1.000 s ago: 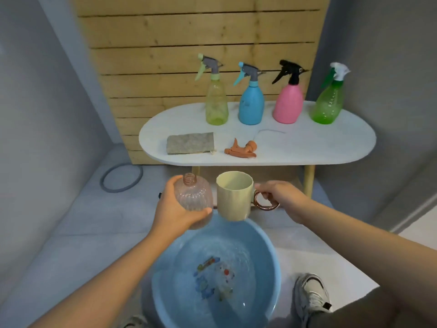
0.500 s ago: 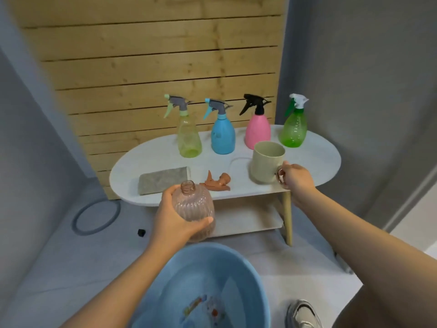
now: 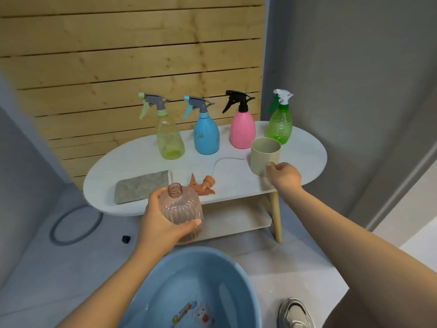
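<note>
I see a yellow sprayer point(image 3: 170, 140), blue sprayer point(image 3: 206, 138), pink sprayer point(image 3: 243, 131) and green sprayer point(image 3: 279, 126) along the table's point(image 3: 305, 152) back edge; a grey sponge point(image 3: 142, 189) and orange trigger head point(image 3: 202, 185) lie near its front.

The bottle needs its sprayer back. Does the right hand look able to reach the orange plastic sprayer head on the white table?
Probably yes, once it lets go: the right hand grips the beige mug on the white oval table, and open tabletop lies between it and the orange plastic sprayer head.
</note>
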The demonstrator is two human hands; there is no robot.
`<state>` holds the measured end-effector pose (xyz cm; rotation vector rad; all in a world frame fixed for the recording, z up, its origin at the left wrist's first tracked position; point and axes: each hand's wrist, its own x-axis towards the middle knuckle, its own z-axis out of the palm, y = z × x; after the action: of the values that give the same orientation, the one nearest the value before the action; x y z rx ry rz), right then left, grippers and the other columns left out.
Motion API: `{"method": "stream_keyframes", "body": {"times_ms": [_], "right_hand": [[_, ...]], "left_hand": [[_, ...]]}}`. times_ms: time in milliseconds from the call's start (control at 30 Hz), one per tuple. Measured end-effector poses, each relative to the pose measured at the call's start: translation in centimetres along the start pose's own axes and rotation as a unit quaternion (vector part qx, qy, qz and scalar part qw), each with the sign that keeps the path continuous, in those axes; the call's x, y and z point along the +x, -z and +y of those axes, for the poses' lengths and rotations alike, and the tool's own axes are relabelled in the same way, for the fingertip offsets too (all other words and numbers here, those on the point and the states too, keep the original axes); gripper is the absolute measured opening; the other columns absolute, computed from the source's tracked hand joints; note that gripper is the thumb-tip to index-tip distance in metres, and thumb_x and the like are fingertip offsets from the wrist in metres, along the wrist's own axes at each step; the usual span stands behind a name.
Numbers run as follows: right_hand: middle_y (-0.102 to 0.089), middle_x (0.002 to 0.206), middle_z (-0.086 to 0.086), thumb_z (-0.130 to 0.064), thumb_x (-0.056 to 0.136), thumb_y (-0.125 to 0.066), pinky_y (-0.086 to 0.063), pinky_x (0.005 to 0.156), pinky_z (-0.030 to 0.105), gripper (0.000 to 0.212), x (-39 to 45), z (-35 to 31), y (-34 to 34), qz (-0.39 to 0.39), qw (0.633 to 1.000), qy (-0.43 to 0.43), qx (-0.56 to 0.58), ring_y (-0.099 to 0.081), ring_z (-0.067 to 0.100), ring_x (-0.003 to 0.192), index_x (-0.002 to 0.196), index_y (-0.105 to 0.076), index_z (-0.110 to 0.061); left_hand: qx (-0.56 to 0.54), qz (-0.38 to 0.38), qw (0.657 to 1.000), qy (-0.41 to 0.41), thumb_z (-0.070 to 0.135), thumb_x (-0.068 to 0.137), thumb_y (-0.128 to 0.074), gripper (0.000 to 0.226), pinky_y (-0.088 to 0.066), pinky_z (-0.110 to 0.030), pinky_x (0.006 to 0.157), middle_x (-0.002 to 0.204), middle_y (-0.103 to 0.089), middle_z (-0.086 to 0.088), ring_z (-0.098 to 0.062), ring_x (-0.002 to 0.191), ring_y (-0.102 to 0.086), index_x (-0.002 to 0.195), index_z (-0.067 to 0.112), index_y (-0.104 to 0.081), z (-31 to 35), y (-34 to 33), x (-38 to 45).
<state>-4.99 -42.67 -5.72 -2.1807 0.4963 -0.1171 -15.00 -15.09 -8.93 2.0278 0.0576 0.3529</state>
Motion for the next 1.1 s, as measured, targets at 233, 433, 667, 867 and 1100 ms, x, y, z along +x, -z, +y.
{"method": "stream_keyframes", "body": {"times_ms": [233, 433, 667, 867, 1100], "right_hand": [[-0.048, 0.118, 0.017, -0.026, 0.081, -0.061, -0.028, 0.09, 0.035, 0.044, -2.3, -1.4, -1.5, 0.161, 0.96, 0.183, -0.135, -0.039, 0.032, 0.111, 0.117, -0.051, -0.002], [-0.052, 0.118, 0.009, -0.025, 0.083, -0.065, -0.031, 0.094, 0.03, 0.037, -3.3, -3.7, -5.6, 0.009, 0.936, 0.329, -0.123, -0.04, 0.028, 0.114, 0.116, -0.058, -0.011], [-0.037, 0.139, 0.002, -0.042, 0.081, -0.066, -0.035, 0.098, 0.035, 0.061, -3.7, -4.9, -9.6, -0.207, 0.873, 0.351, -0.27, -0.037, 0.028, 0.121, 0.136, -0.042, -0.031], [-0.046, 0.123, -0.002, -0.029, 0.077, -0.072, -0.041, 0.082, 0.031, 0.041, -4.0, -5.5, -11.3, -0.171, 0.89, 0.346, -0.244, -0.046, 0.024, 0.104, 0.112, -0.053, -0.019], [-0.048, 0.107, 0.001, -0.025, 0.082, -0.068, -0.044, 0.085, 0.029, 0.025, -4.5, -5.6, -9.6, -0.21, 0.9, 0.347, -0.161, -0.055, 0.019, 0.096, 0.102, -0.062, -0.01]], "left_hand": [[0.013, -0.01, 1.0, -0.004, 0.03, 0.044, -0.094, 0.097, -0.041, -0.024, 0.086, 0.116, -0.052, 0.016, -0.008, 0.106, -0.052, 0.121, 0.039, -0.036, -0.2, 0.6, 0.0], [0.012, -0.006, 1.0, 0.011, 0.031, 0.045, -0.094, 0.098, -0.043, -0.024, 0.089, 0.117, -0.05, 0.017, -0.006, 0.107, -0.05, 0.123, 0.039, -0.034, -0.5, 1.2, 0.5], [0.013, 0.008, 1.0, 0.025, 0.032, 0.045, -0.092, 0.096, -0.042, -0.023, 0.087, 0.12, -0.052, 0.012, -0.008, 0.108, -0.051, 0.122, 0.038, -0.036, -1.4, 2.4, 0.8], [0.02, 0.004, 0.999, 0.033, 0.032, 0.045, -0.091, 0.096, -0.04, -0.014, 0.078, 0.117, -0.051, 0.014, -0.006, 0.105, -0.05, 0.121, 0.04, -0.034, -1.5, 3.3, 0.6], [0.034, 0.001, 0.999, 0.028, 0.034, 0.046, -0.092, 0.096, -0.039, -0.014, 0.077, 0.112, -0.05, 0.022, -0.003, 0.102, -0.051, 0.12, 0.043, -0.033, -1.7, 4.6, -0.2]]}}
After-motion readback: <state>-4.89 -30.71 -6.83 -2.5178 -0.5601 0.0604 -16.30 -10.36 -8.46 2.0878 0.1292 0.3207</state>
